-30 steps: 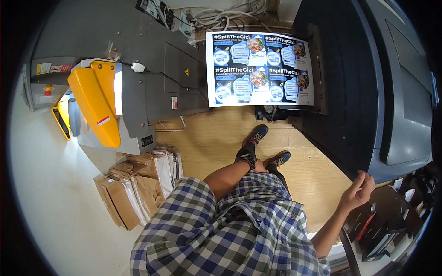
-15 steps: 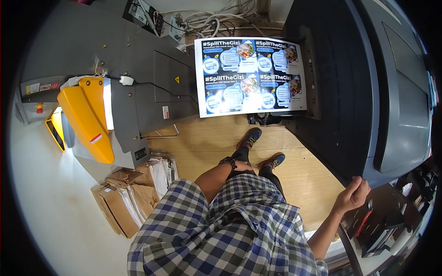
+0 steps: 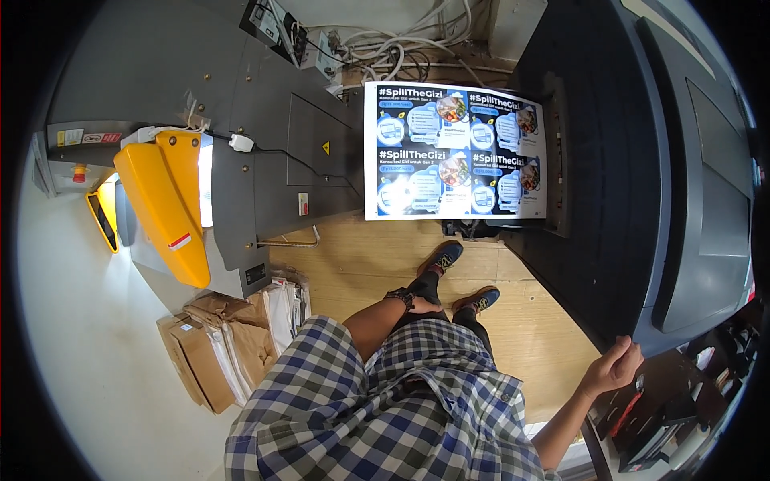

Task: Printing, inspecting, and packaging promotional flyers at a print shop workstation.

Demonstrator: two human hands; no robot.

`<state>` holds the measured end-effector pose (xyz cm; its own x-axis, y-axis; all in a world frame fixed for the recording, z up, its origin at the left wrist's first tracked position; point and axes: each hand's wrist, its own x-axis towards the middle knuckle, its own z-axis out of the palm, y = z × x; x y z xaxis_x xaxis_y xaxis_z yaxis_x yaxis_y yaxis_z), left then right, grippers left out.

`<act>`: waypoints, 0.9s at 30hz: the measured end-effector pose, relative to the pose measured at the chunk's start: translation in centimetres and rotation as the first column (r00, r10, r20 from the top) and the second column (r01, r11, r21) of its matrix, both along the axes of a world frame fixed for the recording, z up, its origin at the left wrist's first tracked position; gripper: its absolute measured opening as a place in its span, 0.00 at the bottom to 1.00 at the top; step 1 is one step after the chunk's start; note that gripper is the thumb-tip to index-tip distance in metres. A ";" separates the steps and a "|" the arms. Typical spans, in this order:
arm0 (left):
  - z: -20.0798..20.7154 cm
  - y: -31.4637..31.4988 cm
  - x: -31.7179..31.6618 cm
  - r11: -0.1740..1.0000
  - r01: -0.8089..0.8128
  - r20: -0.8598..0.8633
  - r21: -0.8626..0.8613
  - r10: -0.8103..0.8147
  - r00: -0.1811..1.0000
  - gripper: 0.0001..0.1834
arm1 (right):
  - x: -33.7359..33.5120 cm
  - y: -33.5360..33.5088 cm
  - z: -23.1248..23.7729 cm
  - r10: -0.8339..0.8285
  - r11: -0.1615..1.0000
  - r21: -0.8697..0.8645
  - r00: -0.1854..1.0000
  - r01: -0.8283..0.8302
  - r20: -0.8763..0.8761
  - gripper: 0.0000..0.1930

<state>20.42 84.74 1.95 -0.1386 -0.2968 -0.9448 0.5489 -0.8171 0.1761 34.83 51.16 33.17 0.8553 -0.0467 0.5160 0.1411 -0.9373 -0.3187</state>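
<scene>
1. Your printed sheet [image 3: 455, 151] spans the upper middle of the frame, between the grey machine [image 3: 261, 196] and the dark machine [image 3: 593, 160]. Its right edge meets the dark machine's recessed side; its left edge comes right up beside the grey one.
2. Below the sheet's lower edge, the wooden floor [image 3: 537, 353] opens between the machines, with your two shoes [image 3: 443, 258] near the middle of it.
3. Your right hand [image 3: 613, 366], right of the frame, is narrow, with its fingers curled in. It sits at the dark machine's lower corner; you can't tell here whether they touch.
4. Your left hand [image 3: 427, 305], in the middle, lies by your dark trouser leg [image 3: 425, 285], below the sheet and well apart from it. It is partly hidden, so you can't tell how wide it is.
5. The sheet bears four repeated blue-and-black panels inside a white border, with glare at its lower left.
6. Around you: pale cables [image 3: 401, 40] at the top, a yellow cover [image 3: 164, 212] at left, brown paper packages [image 3: 200, 361] at lower left.
</scene>
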 end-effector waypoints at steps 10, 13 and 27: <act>2.3 0.5 1.8 0.998 0.048 0.065 -0.040 -0.045 0.997 0.65 | 0.2 0.1 0.1 -0.020 1.000 -0.025 1.000 0.020 -0.002 0.13; 3.0 1.1 1.6 0.996 0.073 0.078 -0.044 -0.069 0.995 0.65 | -0.5 0.6 0.2 -0.023 1.000 -0.010 1.000 0.023 -0.003 0.12; 0.2 0.5 0.4 0.994 0.105 0.137 -0.043 -0.098 0.986 0.63 | 0.0 0.0 -0.2 -0.016 0.999 -0.033 1.000 0.016 0.005 0.13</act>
